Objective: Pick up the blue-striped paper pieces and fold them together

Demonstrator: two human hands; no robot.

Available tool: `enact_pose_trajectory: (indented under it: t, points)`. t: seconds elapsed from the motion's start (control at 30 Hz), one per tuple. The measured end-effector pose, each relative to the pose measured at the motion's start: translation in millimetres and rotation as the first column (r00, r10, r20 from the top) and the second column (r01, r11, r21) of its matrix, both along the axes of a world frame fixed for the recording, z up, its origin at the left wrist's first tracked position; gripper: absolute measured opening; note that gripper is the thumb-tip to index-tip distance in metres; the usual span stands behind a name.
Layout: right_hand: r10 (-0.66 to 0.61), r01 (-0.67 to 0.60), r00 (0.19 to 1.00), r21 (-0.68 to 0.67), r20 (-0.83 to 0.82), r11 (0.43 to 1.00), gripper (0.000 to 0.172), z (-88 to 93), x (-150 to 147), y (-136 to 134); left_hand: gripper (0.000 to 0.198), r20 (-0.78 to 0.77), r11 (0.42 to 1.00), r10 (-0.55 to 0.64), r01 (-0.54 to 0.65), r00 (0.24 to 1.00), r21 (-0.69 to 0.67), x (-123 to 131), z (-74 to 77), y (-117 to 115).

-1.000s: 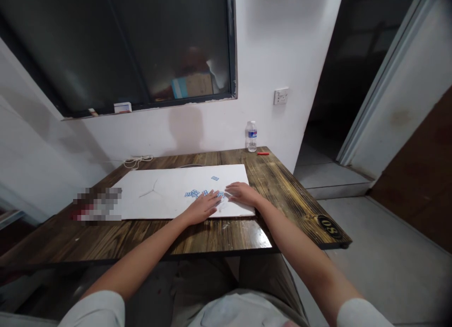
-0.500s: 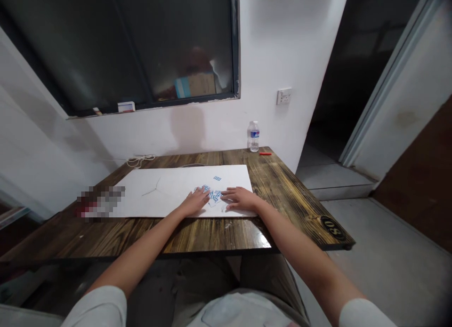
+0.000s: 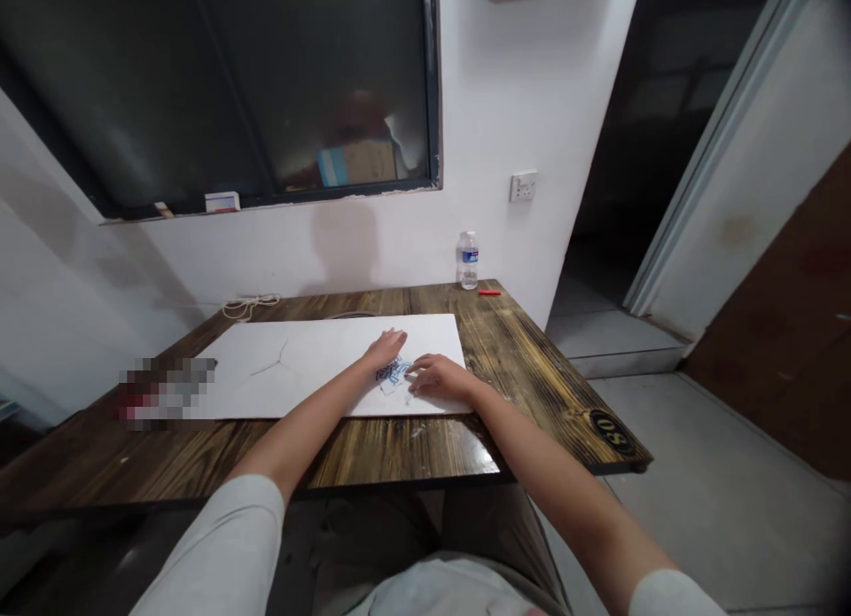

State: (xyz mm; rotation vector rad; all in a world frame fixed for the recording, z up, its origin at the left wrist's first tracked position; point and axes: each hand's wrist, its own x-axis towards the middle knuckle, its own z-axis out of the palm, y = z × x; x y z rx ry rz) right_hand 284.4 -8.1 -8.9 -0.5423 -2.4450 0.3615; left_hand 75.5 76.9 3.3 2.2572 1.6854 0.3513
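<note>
**Tiles now bunched between the hands**

Since a second ago the scattered blue tiles point(image 3: 393, 372) have been pulled into one tight heap, and the stray one at the far side is no longer lying alone. The left hand point(image 3: 384, 347) has slid forward, away from the body.

- Left hand: flat, palm down, fingers straight and together, on the white board point(image 3: 299, 368) just behind and left of the heap.
- Right hand point(image 3: 435, 377): loosely curled, fingertips on the board, touching the heap's right side. It grips nothing.
- Heap: on the board's right end, nearer its near edge than its far one, wedged between both hands.
- The board lies on the wooden table point(image 3: 519, 368).
- Table's far right corner: water bottle point(image 3: 469, 260), small red thing point(image 3: 489, 292) beside it.
- Far edge, left: white cord point(image 3: 249, 305).
</note>
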Motion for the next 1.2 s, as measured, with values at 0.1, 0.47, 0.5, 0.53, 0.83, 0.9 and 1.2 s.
enact_pose_trajectory:
  t: [0.1, 0.47, 0.5, 0.53, 0.83, 0.9, 1.2]
  points:
    - [0.044, -0.044, 0.999, -0.017, -0.006, 0.999, 0.018, -3.4, 1, 4, 0.071, -0.04, 0.998, 0.038, -0.039, 0.998, -0.043, 12, 3.2, 11]
    - [-0.177, 0.181, 0.984, 0.169, -0.036, 0.969, 0.014, -1.8, -5, 1, 0.067, 0.133, 0.904, -0.42, 0.427, 0.898, -0.031, 8, 6.9, -44]
    - [-0.202, 0.206, 0.978, 0.162, -0.041, 0.965, 0.013, -2.0, -6, 1, 0.066, 0.112, 0.901, -0.432, 0.433, 0.895, 0.017, 4, 8.1, -53]
    - [-0.223, 0.227, 0.974, 0.153, -0.044, 0.962, 0.013, -2.7, -6, 1, 0.065, 0.088, 0.905, -0.425, 0.421, 0.901, 0.061, 0, 8.9, -62]
    - [-0.212, 0.203, 0.975, 0.117, 0.072, 0.972, 0.027, -15.2, -10, 5, 0.059, -0.323, 0.95, -0.263, 0.302, 0.909, 0.076, -41, 7.0, -128]
    - [-0.2, 0.192, 0.977, 0.11, 0.068, 0.975, 0.026, -14.2, -9, 5, 0.059, -0.353, 0.961, -0.228, 0.269, 0.907, 0.071, -50, 8.0, -131]
    - [-0.102, 0.1, 0.995, 0.095, 0.017, 0.99, 0.022, -8.3, -8, 0, 0.062, -0.416, 1.0, -0.014, 0.003, 0.909, -0.025, -61, 17.2, -107]
